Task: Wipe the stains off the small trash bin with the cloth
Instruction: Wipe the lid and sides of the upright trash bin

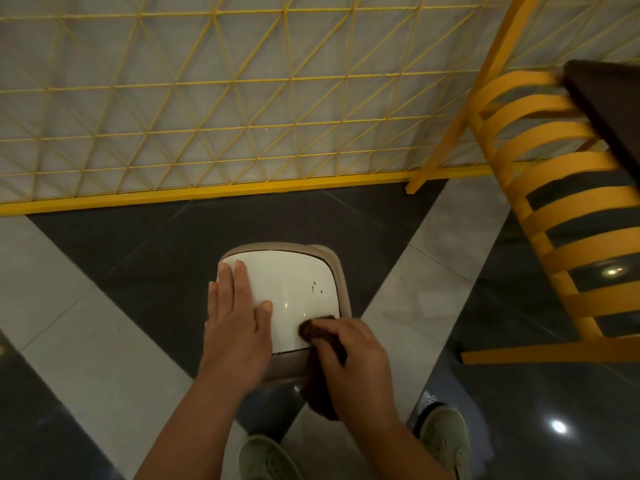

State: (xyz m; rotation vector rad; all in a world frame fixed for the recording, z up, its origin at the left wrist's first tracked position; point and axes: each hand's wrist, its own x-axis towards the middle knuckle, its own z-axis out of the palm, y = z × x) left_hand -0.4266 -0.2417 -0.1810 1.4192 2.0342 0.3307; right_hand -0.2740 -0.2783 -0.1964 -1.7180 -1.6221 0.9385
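My right hand [349,351] has its grip curled tight round the cloth [320,344], a dark brown wad bunched under my fingers with its tail hanging down toward my wrist. It presses on the near right corner of the white lid [287,289] of the small trash bin [332,258], which stands on the floor [138,254] just ahead of my feet. The stains [315,287] lie straight ahead of that grip, further up the lid near its right edge, so the wipe has to push away from me. My left hand [237,313] lies flat and open on the lid's left side, steadying it, and is further from the marks. I count one bin, one cloth, and one cluster of about three or four small brown specks.
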